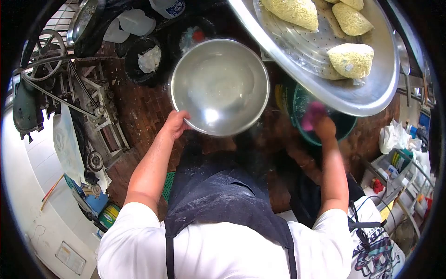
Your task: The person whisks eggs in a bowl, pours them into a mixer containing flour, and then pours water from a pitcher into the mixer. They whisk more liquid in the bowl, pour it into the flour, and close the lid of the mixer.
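A large, shiny metal mixing bowl (220, 83) is held out in front of me, its hollow inside facing up and showing nothing in it. My left hand (175, 123) grips its lower left rim, thumb over the edge. On the right, my right hand (325, 128) is closed around a pink cloth (314, 115), somewhat blurred. Hand and cloth are over the green bucket (298, 122); whether the cloth touches the bucket cannot be made out.
At upper right, a big perforated metal basin (367, 103) holds several bags of pale, shredded food (351, 60). Metal machinery (100, 111) stands left. Black tubs (132, 65) and plastic jugs (137, 22) are at the back. A cluttered rack (395, 172) is at right, near another person's shirt (378, 242).
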A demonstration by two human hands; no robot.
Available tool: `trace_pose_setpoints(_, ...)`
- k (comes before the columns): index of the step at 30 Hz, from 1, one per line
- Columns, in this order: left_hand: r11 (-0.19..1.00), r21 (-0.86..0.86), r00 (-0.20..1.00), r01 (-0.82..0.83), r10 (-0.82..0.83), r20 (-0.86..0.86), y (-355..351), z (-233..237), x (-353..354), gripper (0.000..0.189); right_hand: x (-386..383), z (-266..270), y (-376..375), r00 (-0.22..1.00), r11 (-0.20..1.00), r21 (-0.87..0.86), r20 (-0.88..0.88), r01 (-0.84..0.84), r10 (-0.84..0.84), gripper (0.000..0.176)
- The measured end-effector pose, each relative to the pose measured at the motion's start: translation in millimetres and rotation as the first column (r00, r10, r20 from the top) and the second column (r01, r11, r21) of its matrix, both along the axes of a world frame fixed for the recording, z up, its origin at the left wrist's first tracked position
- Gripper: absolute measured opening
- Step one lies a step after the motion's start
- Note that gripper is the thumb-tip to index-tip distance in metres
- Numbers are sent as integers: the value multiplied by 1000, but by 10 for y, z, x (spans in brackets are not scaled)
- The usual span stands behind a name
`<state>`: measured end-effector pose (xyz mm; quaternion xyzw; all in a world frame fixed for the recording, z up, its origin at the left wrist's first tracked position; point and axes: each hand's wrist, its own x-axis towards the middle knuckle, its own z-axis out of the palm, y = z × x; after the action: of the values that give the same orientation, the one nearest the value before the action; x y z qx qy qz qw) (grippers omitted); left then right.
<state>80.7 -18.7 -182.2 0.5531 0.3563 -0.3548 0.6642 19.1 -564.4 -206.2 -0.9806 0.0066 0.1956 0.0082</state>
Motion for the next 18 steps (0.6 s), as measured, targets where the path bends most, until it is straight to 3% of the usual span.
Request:
trace_pose_setpoints(8,999,-35,999,-36,36,5,17,7,17,37,-159,-106,-31,999,999,12,-3,47,-47,29)
trace_pose_setpoints(11,999,-12,999,-35,35,16,185,-140,-50,35,-245,-196,41,983,983,-12,14,182,-182,30)
trace_pose_setpoints(14,999,-44,996,-32,35,83,227,100,-78,44,-425,-196,273,945,945,-52,82,322,-317,26)
trace_pose_setpoints(16,999,-44,997,23,-20,71,322,185,-58,48,-539,-7,574,787,863,64,382,501,-485,18)
trace_pose_setpoints(18,986,-106,991,132,-127,51,529,-106,-57,47,-655,325,848,535,750,254,566,611,-627,14)
